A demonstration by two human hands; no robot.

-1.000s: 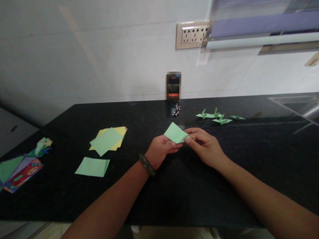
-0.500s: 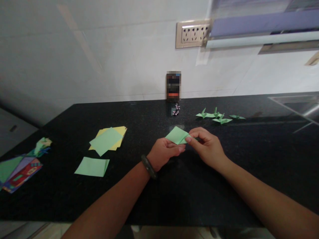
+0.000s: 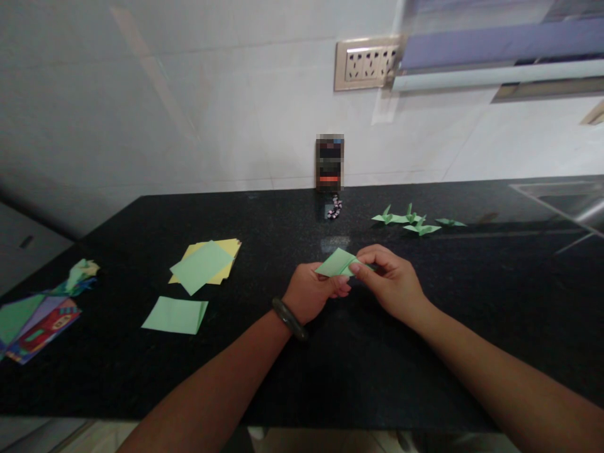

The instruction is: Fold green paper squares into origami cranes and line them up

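A small folded piece of light green origami paper is held between my two hands above the dark countertop. My left hand, a dark bangle on its wrist, grips the paper's left and lower side with the thumb near its bottom edge. From the right, my right hand pinches the right corner between thumb and fingers. A crease runs along the paper's right part; fingers cover its right tip. Several folded green paper cranes stand beyond my right hand.
To the left lie green and yellow paper sheets and a folded green sheet. Farther left are a colourful paper packet and crumpled paper. A phone-like device with a beaded strap leans on the wall.
The paper has shifted slightly right and down and now looks narrower, turned or tilted in my hands. My left hand has moved a little right, its thumb now on the paper's lower edge.
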